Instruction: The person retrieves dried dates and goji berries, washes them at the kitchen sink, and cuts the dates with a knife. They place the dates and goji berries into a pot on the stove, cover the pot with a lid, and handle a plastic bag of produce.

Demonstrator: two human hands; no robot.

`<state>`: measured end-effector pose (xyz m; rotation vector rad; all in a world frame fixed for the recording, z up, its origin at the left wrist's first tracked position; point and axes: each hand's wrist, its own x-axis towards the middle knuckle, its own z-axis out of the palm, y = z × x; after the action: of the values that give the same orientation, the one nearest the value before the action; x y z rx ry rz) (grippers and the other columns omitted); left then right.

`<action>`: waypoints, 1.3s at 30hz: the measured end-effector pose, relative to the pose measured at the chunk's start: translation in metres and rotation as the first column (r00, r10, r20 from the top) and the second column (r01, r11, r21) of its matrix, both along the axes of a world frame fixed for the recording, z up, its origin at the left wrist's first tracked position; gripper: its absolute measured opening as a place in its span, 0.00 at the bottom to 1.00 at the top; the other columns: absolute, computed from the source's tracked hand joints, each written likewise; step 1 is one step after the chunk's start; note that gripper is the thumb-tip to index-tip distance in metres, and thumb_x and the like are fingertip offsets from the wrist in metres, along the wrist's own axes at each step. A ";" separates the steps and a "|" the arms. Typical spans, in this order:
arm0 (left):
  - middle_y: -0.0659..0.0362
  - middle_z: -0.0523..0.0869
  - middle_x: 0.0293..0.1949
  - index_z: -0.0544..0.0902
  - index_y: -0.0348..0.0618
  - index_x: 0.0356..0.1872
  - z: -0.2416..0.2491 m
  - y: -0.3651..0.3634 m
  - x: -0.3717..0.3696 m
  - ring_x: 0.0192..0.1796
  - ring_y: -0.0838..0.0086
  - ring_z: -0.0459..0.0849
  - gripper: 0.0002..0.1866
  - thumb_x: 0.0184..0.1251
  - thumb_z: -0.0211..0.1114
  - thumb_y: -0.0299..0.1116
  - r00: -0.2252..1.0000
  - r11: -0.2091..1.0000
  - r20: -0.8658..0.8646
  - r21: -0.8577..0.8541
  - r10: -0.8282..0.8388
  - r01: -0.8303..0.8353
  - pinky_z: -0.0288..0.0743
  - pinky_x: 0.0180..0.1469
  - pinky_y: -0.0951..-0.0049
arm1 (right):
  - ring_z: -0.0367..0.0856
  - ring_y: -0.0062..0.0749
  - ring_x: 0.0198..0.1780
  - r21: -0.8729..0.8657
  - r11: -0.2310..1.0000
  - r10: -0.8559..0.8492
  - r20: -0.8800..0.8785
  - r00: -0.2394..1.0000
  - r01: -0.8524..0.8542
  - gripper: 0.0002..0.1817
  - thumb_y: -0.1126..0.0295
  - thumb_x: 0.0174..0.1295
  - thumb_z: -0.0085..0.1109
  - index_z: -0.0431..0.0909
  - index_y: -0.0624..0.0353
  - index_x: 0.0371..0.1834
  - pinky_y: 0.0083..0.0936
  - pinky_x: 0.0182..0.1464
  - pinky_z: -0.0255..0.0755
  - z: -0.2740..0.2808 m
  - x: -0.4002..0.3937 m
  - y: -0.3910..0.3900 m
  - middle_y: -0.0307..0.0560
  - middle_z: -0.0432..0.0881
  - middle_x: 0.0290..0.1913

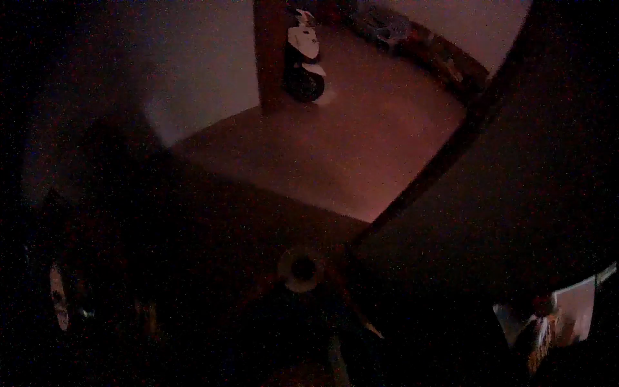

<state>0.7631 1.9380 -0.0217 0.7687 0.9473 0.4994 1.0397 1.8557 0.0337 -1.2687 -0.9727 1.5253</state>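
Observation:
Deep darkness fills the lower half of the head view, and neither of my hands can be made out in it. Near the lower middle shows a dull, pale ring (287, 278) with a dark round centre. Faint slanting edges run down from it to both sides, and a thin light sliver (373, 330) lies to its lower right.
Beyond a dark slanted edge (425, 174), a dim reddish floor (361, 135) stretches back. A white and black scooter (303, 44) stands there beside a pale wall (206, 64). Dark clutter (387, 27) lines the far wall. A lit patch (576, 309) glows at lower right.

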 end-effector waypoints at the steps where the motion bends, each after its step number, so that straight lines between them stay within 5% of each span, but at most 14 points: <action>1: 0.55 0.80 0.44 0.75 0.39 0.48 -0.002 0.010 0.012 0.46 0.67 0.78 0.20 0.64 0.54 0.44 0.998 0.998 0.048 -0.057 0.038 -0.036 0.73 0.39 0.71 | 0.71 0.43 0.55 -0.007 1.000 -0.002 -0.013 1.000 0.002 0.31 0.61 0.64 0.51 0.52 0.59 0.67 0.37 0.53 0.69 -0.002 0.010 0.011 0.56 0.67 0.59; 15: 0.55 0.80 0.43 0.77 0.40 0.46 -0.021 0.206 0.291 0.45 0.67 0.78 0.18 0.65 0.54 0.44 0.840 0.875 0.327 -0.376 0.433 -0.305 0.74 0.35 0.71 | 0.73 0.43 0.52 -0.027 1.000 -0.018 -0.158 0.987 0.014 0.30 0.64 0.62 0.51 0.54 0.61 0.65 0.37 0.48 0.73 -0.021 0.324 0.210 0.56 0.68 0.57; 24: 0.55 0.80 0.43 0.77 0.40 0.45 -0.045 0.371 0.532 0.45 0.67 0.78 0.18 0.65 0.54 0.44 0.760 0.854 0.429 -0.413 0.488 -0.316 0.74 0.32 0.71 | 0.75 0.43 0.50 0.049 0.995 -0.072 -0.192 0.979 0.083 0.29 0.65 0.62 0.50 0.55 0.62 0.64 0.38 0.45 0.75 -0.029 0.581 0.372 0.56 0.69 0.56; 29: 0.55 0.80 0.42 0.78 0.41 0.44 -0.020 0.486 0.723 0.44 0.67 0.78 0.17 0.65 0.54 0.44 0.770 0.904 0.499 -0.358 0.397 -0.234 0.74 0.31 0.71 | 0.76 0.43 0.49 -0.008 0.964 -0.263 -0.198 0.944 0.266 0.28 0.66 0.61 0.50 0.55 0.63 0.63 0.38 0.43 0.77 0.011 0.775 0.399 0.57 0.69 0.55; 31: 0.55 0.80 0.42 0.78 0.41 0.44 -0.031 0.612 0.751 0.44 0.67 0.78 0.17 0.65 0.54 0.44 0.777 0.922 0.531 -0.351 0.338 -0.161 0.74 0.30 0.71 | 0.76 0.43 0.49 -0.044 0.915 -0.401 -0.189 0.896 0.400 0.28 0.67 0.61 0.50 0.56 0.63 0.63 0.38 0.42 0.77 -0.005 0.772 0.499 0.57 0.69 0.55; 39: 0.51 0.78 0.48 0.75 0.39 0.50 -0.013 0.744 1.180 0.47 0.62 0.77 0.18 0.67 0.51 0.41 0.663 0.888 0.734 -0.394 0.148 0.238 0.75 0.32 0.72 | 0.78 0.41 0.46 -0.066 0.676 -0.731 -0.192 0.655 0.734 0.28 0.66 0.62 0.49 0.55 0.59 0.64 0.36 0.41 0.78 0.000 1.098 0.546 0.54 0.71 0.53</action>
<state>1.9427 2.6817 -0.0346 0.0898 0.2210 0.4588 2.1372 2.4014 0.0338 -1.2434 -0.2474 0.9545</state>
